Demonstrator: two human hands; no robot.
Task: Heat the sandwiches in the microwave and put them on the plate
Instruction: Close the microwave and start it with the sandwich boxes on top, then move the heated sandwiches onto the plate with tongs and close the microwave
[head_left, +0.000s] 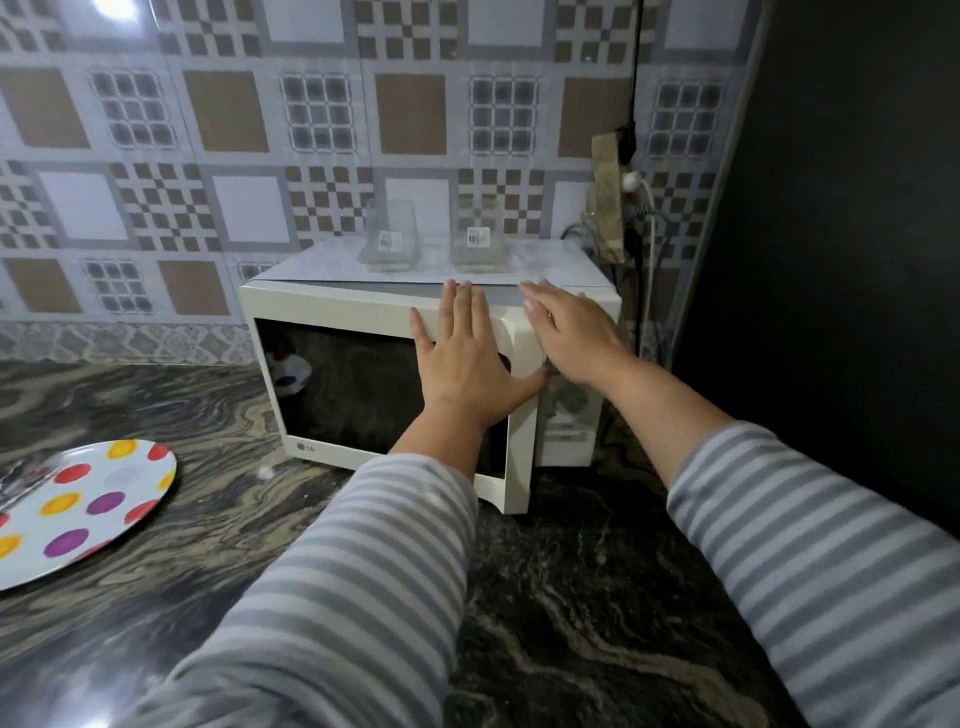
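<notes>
A cream microwave stands on the dark marbled counter against the tiled wall. Its door with a dark window stands slightly ajar at the right edge. My left hand presses flat on the door's right part, fingers straight. My right hand lies flat, fingers straight, over the control panel at the microwave's upper right. A white plate with coloured dots sits at the left of the counter. No sandwiches are visible; the window is too dark to see inside.
Two clear glass containers stand on a sheet on top of the microwave. A wall socket with plugs and cords hangs to its right. A dark wall closes the right side. Something dark lies at the plate's left edge.
</notes>
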